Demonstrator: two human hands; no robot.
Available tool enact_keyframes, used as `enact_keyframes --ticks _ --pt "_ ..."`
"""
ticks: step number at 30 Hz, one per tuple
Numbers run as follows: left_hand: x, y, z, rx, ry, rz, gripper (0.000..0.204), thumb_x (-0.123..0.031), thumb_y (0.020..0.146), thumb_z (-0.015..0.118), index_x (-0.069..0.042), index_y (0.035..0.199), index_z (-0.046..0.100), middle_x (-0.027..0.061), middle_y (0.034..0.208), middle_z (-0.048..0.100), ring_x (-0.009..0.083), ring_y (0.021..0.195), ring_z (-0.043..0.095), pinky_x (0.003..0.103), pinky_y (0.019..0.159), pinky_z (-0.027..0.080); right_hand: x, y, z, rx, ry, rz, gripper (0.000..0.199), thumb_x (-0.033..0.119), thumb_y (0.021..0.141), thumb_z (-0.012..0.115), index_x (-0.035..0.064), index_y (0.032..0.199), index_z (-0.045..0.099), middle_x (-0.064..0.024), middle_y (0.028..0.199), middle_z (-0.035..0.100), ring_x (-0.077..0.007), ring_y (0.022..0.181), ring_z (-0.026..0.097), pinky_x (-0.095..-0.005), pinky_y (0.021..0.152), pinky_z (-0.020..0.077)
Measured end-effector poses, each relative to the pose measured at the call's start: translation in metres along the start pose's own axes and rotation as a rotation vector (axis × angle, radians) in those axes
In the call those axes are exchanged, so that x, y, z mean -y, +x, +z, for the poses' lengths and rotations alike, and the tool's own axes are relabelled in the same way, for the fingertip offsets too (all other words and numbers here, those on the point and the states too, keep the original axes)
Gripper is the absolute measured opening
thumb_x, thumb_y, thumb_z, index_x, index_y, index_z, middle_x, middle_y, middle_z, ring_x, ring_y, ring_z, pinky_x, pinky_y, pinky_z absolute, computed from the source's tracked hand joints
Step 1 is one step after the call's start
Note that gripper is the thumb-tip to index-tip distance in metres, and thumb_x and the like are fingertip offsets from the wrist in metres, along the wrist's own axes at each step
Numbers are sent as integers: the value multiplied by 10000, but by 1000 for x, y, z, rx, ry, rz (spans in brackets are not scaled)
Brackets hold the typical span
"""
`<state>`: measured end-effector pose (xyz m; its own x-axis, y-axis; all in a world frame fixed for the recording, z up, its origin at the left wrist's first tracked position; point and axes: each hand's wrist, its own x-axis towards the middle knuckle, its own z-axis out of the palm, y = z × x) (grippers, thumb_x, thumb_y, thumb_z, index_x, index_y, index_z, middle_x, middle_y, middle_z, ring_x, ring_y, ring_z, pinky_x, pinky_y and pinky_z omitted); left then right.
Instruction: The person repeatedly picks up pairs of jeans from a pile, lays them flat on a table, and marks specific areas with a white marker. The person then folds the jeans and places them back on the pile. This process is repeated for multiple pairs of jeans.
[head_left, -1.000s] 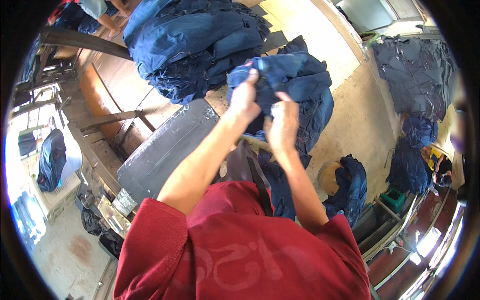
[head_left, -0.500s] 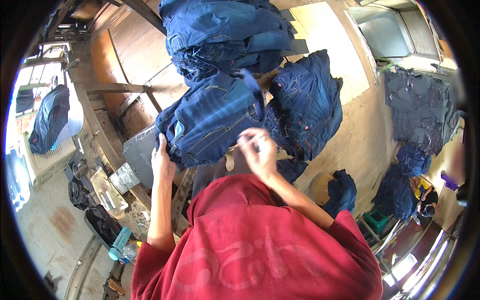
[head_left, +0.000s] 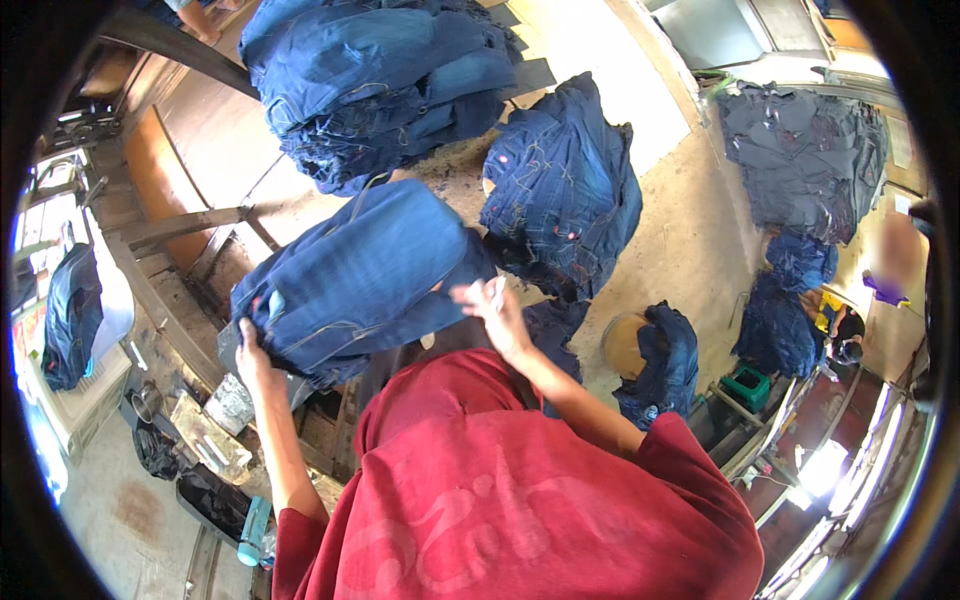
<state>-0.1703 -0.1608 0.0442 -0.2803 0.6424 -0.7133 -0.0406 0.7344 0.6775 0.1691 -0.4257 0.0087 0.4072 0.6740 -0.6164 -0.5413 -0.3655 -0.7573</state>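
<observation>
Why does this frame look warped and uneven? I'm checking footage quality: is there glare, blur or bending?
Head view: fisheye bends the wooden beam and blacks out the corners; glare washes out the lower right and left edge; the right hand is slightly motion-blurred, while the left hand and the folded dark blue denim garment look sharper.

The folded jeans (head_left: 365,280) lie at centre, a tall stack (head_left: 380,80) at twelve o'clock, another bundle (head_left: 565,190) at two, a bucket (head_left: 625,345) at four (trousers draped over it).
</observation>
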Motion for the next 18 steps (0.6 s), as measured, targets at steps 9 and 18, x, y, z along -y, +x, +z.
enact_keyframes --ticks 9,18 --pt "-30 72 -94 -174 568 245 822 -572 996 769 138 1393 644 230 1288 739 278 1198 693 391 1067 503 49 135 0 -543 866 99 697 692 1009 663 100 1377 677 -77 1351 751 -261 1271 686 -445 1171 512" --pt "-4 -73 107 461 1101 1452 518 -272 858 886 -108 1318 712 193 1591 576 404 1487 512 598 1249 353 101 195 -71 -958 372 -8 649 475 904 904 12 1263 625 -167 1075 711 -286 842 717 -466 715 595"
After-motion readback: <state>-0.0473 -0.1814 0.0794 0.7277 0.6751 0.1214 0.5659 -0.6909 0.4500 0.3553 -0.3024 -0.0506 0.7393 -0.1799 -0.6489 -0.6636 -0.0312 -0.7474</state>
